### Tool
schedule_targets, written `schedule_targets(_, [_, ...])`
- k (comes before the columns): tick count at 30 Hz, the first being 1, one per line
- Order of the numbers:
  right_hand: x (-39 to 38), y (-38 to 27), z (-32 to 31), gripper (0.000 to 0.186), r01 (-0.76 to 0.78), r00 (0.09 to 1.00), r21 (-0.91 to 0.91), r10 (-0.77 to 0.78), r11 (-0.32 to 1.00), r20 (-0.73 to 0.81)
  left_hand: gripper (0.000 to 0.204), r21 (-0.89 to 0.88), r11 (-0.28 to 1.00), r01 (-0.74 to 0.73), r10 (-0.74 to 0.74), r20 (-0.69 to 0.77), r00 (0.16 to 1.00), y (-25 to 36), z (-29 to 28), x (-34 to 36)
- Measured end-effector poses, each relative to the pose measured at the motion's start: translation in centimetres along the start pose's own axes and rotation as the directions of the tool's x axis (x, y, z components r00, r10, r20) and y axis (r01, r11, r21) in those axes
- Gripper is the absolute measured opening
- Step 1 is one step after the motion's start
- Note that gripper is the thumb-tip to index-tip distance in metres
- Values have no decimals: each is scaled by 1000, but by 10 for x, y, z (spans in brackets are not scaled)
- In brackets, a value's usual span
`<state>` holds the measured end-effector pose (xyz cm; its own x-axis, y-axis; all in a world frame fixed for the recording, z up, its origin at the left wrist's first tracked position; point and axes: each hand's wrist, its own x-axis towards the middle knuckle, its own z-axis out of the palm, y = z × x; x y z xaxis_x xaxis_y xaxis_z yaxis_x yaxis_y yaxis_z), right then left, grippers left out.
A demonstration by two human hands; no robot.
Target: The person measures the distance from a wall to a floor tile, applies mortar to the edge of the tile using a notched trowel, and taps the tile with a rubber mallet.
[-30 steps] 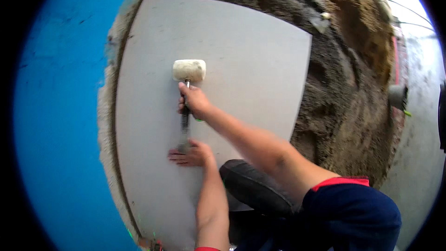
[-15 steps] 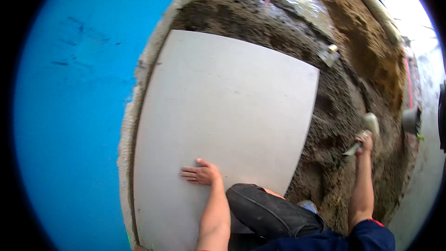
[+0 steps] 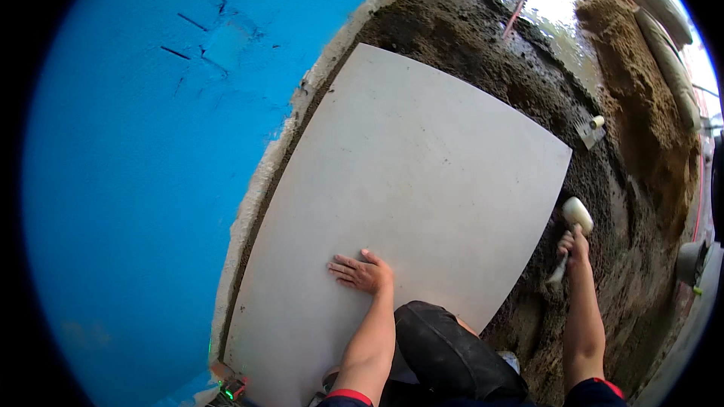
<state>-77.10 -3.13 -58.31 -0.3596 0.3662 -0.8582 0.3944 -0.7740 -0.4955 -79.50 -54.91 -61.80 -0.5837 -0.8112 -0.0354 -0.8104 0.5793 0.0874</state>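
My left hand [image 3: 362,271] lies flat on a large pale grey tile [image 3: 422,158], its fingers stretched out and nothing in them. The tile rests on dark, wet mortar beside a blue wall. In my right hand [image 3: 575,245] is a mallet [image 3: 578,214] with a whitish head, my fingers wrapped round its handle. The mallet is raised over the mortar just off the tile's right edge, and its head points away from me. My knee [image 3: 452,347], in dark cloth, is over the near part of the tile.
A blue wall [image 3: 151,173] with a rough pale lower edge borders the tile's left side. Dark mortar [image 3: 483,53] spreads beyond and to the right. A notched trowel [image 3: 590,132] lies on it. Farther right are brown sand [image 3: 626,53], filled sacks [image 3: 667,60] and a grey bucket [image 3: 689,262]. A device with green light [image 3: 230,390] sits near left.
The mallet has swung left, closer to the tile's right edge, and its head has tilted. My left hand stays flat on the tile. The whole view has turned and shifted.
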Motion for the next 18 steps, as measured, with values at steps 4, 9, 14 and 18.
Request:
schedule_targets(4, [-3,-34,-63,47,295,943,139,-264,946,-201,78,-2,1000,-2,2,9,1000,-7,2,3])
schedule_targets(9, [46,9,2,47,300,903,-174,-338,938,-264,78,-34,999,-7,9,41,999,15,6,-5])
schedule_targets(14, [12,-2,22,46,-179,984,-9,179,984,7,76,8,1000,13,-14,27,1000,-5,-6,12])
schedule_targets(18, [7,-13,-23,45,137,977,206,-98,969,-187,75,-6,1000,-17,17,0,1000,1,-2,24])
